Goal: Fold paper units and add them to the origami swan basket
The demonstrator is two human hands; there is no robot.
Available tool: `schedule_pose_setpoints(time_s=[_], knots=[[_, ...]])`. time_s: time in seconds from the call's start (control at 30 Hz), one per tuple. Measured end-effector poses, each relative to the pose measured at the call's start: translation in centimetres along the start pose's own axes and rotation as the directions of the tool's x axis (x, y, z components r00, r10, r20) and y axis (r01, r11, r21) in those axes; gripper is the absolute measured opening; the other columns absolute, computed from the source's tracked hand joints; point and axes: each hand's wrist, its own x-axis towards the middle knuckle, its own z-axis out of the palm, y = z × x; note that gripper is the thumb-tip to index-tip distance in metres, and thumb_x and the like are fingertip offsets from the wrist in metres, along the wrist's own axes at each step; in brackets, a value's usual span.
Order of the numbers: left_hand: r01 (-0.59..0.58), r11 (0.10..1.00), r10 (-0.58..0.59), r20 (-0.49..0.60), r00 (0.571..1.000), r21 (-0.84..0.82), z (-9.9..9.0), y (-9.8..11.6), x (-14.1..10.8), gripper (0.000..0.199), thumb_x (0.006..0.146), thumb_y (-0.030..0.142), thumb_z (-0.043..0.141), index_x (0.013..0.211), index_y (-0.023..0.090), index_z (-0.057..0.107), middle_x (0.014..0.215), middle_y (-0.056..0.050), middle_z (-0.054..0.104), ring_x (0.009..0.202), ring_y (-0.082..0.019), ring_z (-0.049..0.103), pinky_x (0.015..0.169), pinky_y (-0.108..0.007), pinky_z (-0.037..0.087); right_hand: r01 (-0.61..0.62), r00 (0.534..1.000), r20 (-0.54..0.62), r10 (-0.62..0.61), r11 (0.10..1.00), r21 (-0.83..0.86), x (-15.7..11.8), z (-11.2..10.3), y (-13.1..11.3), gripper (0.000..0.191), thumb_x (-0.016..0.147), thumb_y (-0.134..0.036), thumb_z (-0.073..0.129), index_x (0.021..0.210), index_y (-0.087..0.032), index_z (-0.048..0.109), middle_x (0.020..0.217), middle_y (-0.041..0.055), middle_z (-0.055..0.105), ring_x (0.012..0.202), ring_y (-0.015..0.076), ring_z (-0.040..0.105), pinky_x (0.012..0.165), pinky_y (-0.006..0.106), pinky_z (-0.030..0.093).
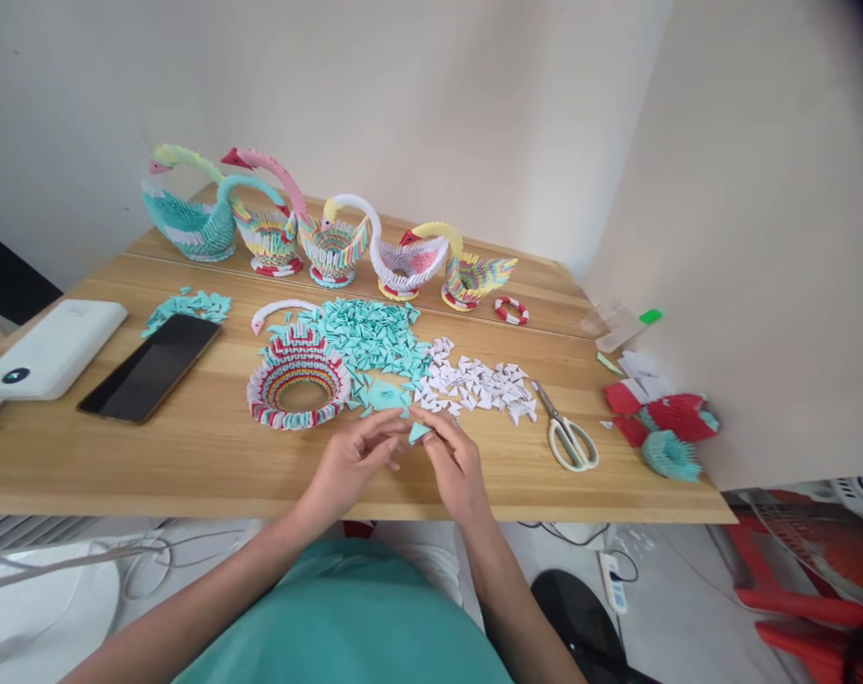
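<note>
A small teal folded paper piece point(418, 432) is pinched between the thumb and fingers of my right hand point(456, 464). Just left of it, my left hand point(353, 463) has its fingers bent and apart, with nothing seen between them. Both hands are over the table's front part. Behind them lie a heap of teal paper triangles point(371, 332), some teal paper point(385, 394) and a spread of white triangles point(474, 380). A round red and white paper ring bowl point(299, 378) stands to the left of my left hand.
Several paper swan baskets point(332, 252) line the table's back. A phone point(151, 368) and white power bank point(52, 349) lie left. Scissors point(572, 442) and red paper pieces point(670, 416) lie right. A white swan neck point(281, 309) and small red-white ring point(511, 311) lie farther back.
</note>
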Motion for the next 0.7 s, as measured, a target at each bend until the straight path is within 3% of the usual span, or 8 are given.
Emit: schedule_pose_setpoints(time_s=[0.1, 0.3, 0.47, 0.7], knots=[[-0.017, 0.987, 0.024, -0.042, 0.999, 0.162, 0.0, -0.1, -0.2, 0.029, 0.082, 0.029, 0.063, 0.105, 0.015, 0.072, 0.097, -0.008, 0.075, 0.074, -0.016, 0.068, 0.061, -0.024, 0.056, -0.038, 0.999, -0.035, 0.038, 0.999, 0.006, 0.0, 0.5, 0.0, 0.032, 0.09, -0.02, 0.044, 0.108, -0.024, 0.071, 0.088, 0.0034, 0.063, 0.082, 0.0178, 0.061, 0.079, 0.031, 0.049], [-0.115, 0.928, 0.147, -0.066, 0.987, 0.353, 0.2, 0.4, -0.2, 0.019, 0.084, 0.025, 0.062, 0.094, 0.017, 0.076, 0.079, -0.003, 0.075, 0.069, -0.016, 0.066, 0.061, -0.022, 0.051, -0.077, 0.992, -0.101, 0.076, 0.997, 0.0, -0.4, 1.8, -0.1, 0.026, 0.09, -0.023, 0.047, 0.106, -0.021, 0.068, 0.096, 0.0053, 0.065, 0.089, 0.019, 0.062, 0.079, 0.031, 0.05], [-0.132, 0.923, 0.179, -0.099, 0.979, 0.362, 0.1, 0.4, 0.0, 0.019, 0.086, 0.026, 0.06, 0.091, 0.016, 0.075, 0.075, -0.003, 0.073, 0.068, -0.016, 0.064, 0.062, -0.022, 0.049, -0.08, 0.994, -0.073, 0.079, 0.997, -0.004, -0.7, 2.2, 0.0, 0.03, 0.09, -0.022, 0.048, 0.115, -0.022, 0.065, 0.103, 0.0062, 0.066, 0.095, 0.0195, 0.063, 0.085, 0.032, 0.05], [-0.123, 0.951, 0.169, -0.142, 0.975, 0.284, 0.0, 0.5, 0.1, 0.019, 0.085, 0.028, 0.061, 0.083, 0.014, 0.074, 0.069, -0.002, 0.07, 0.064, -0.014, 0.062, 0.06, -0.02, 0.048, -0.12, 0.991, -0.051, 0.124, 0.99, 0.08, -0.7, 2.8, -0.2, 0.027, 0.09, -0.026, 0.052, 0.113, -0.021, 0.066, 0.102, 0.0068, 0.069, 0.091, 0.0194, 0.065, 0.083, 0.032, 0.052]])
